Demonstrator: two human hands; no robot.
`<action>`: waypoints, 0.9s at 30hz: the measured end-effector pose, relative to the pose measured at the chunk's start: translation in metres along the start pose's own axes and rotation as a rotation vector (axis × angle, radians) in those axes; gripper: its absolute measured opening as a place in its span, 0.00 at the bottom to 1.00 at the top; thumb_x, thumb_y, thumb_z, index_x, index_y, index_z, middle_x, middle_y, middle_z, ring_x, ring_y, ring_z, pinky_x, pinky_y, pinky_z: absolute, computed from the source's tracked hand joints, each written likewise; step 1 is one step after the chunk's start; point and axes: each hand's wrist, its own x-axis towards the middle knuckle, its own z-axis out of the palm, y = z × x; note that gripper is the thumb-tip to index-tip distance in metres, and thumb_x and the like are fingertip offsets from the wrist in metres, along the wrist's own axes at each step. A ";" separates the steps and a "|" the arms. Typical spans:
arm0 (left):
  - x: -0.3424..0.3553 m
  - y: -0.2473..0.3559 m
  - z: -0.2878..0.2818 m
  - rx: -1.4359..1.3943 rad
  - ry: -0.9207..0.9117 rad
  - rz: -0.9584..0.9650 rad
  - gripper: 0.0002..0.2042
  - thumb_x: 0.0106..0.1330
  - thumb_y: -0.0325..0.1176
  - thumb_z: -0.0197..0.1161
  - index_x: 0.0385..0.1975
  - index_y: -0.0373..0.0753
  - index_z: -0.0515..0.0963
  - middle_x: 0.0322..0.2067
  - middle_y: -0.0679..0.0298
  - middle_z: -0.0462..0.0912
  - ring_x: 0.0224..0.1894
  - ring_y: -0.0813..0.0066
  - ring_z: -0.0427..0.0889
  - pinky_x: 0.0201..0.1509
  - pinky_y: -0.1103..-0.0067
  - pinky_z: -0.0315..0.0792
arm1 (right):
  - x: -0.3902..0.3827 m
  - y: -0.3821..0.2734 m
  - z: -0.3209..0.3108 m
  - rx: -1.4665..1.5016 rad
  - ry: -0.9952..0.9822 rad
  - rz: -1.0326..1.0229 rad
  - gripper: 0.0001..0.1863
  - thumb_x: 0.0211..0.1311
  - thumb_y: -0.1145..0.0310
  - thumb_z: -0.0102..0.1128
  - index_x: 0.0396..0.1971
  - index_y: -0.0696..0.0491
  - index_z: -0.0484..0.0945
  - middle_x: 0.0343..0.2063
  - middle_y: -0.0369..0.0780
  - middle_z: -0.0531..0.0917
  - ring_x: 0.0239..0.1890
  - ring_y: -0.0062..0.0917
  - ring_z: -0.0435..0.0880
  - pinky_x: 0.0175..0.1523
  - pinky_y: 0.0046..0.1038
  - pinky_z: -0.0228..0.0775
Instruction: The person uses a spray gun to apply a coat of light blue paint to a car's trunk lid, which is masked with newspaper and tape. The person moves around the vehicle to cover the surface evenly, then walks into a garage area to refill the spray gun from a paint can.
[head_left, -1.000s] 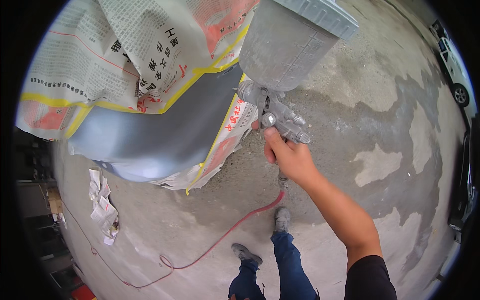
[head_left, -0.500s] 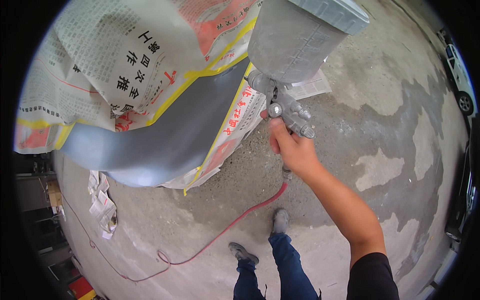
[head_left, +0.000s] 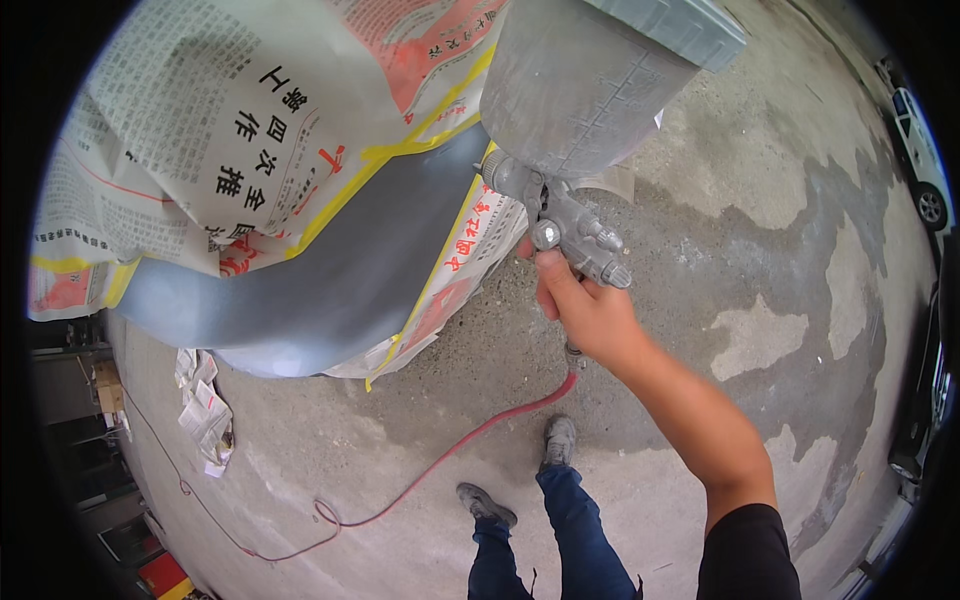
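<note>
Curving below white printed newspaper (head_left: 300, 70) and yellow masking tape (head_left: 385, 152), a smooth blue-grey panel (head_left: 330, 290) stretches from lower left to upper right. Near its upper end is a grey metal spray gun (head_left: 575, 222) topped by a cloudy grey cup (head_left: 585, 90). The right hand (head_left: 592, 315), with the panel to its left, is curled around the gun; the left hand is out of view. The ridged round nozzle (head_left: 500, 173) points left, toward the panel.

Grey metal spray gun (head_left: 577, 228) held nr smooth, curved grey panel (head_left: 340, 260), nozzle (head_left: 506, 175) twd it; cloudy grey plastic cup (head_left: 575, 100), lid (head_left: 700, 27) on, sits atop gun, slightly tilted.
</note>
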 end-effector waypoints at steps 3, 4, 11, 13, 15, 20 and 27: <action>0.001 0.002 0.000 0.008 0.018 -0.042 0.40 0.63 0.46 0.68 0.69 0.32 0.56 0.55 0.48 0.75 0.46 0.63 0.82 0.46 0.69 0.80 | -0.008 -0.003 0.004 0.004 -0.030 -0.032 0.13 0.74 0.61 0.50 0.45 0.56 0.75 0.24 0.31 0.74 0.20 0.12 0.68 0.24 0.18 0.60; 0.000 0.005 0.001 0.011 0.015 -0.069 0.40 0.63 0.46 0.68 0.69 0.32 0.56 0.55 0.48 0.75 0.45 0.63 0.82 0.45 0.69 0.80 | -0.011 -0.008 0.005 0.017 -0.044 -0.023 0.14 0.74 0.61 0.50 0.46 0.56 0.74 0.24 0.31 0.74 0.20 0.12 0.68 0.25 0.18 0.61; 0.003 0.001 -0.002 -0.009 0.007 -0.116 0.41 0.63 0.46 0.68 0.69 0.33 0.55 0.54 0.49 0.75 0.43 0.63 0.83 0.43 0.69 0.81 | -0.013 -0.015 0.013 0.124 -0.099 0.005 0.14 0.73 0.62 0.50 0.45 0.57 0.75 0.23 0.31 0.73 0.20 0.12 0.68 0.25 0.18 0.60; 0.002 0.004 -0.001 -0.001 0.009 -0.132 0.41 0.63 0.47 0.68 0.69 0.34 0.55 0.54 0.50 0.76 0.43 0.63 0.83 0.42 0.69 0.80 | -0.008 -0.014 0.011 0.096 -0.096 -0.002 0.13 0.73 0.62 0.50 0.44 0.57 0.75 0.22 0.31 0.73 0.20 0.12 0.68 0.25 0.18 0.59; 0.000 0.006 0.000 0.001 0.008 -0.131 0.41 0.63 0.47 0.69 0.69 0.34 0.55 0.54 0.50 0.76 0.42 0.64 0.83 0.41 0.69 0.80 | -0.003 -0.009 0.009 0.056 -0.069 -0.031 0.13 0.73 0.63 0.50 0.43 0.57 0.75 0.21 0.31 0.73 0.20 0.12 0.68 0.25 0.18 0.59; 0.005 -0.003 -0.001 0.012 0.033 -0.143 0.41 0.63 0.47 0.69 0.70 0.36 0.55 0.53 0.52 0.76 0.41 0.65 0.83 0.39 0.71 0.79 | 0.003 -0.004 0.006 0.051 0.042 0.007 0.13 0.74 0.61 0.50 0.43 0.56 0.75 0.19 0.30 0.72 0.19 0.12 0.68 0.24 0.18 0.59; -0.003 0.010 0.002 -0.055 0.014 -0.188 0.39 0.63 0.45 0.69 0.69 0.38 0.57 0.55 0.53 0.75 0.43 0.64 0.82 0.39 0.68 0.78 | 0.010 0.005 0.000 0.011 0.120 -0.002 0.13 0.74 0.61 0.50 0.43 0.55 0.75 0.19 0.30 0.72 0.18 0.12 0.68 0.22 0.18 0.58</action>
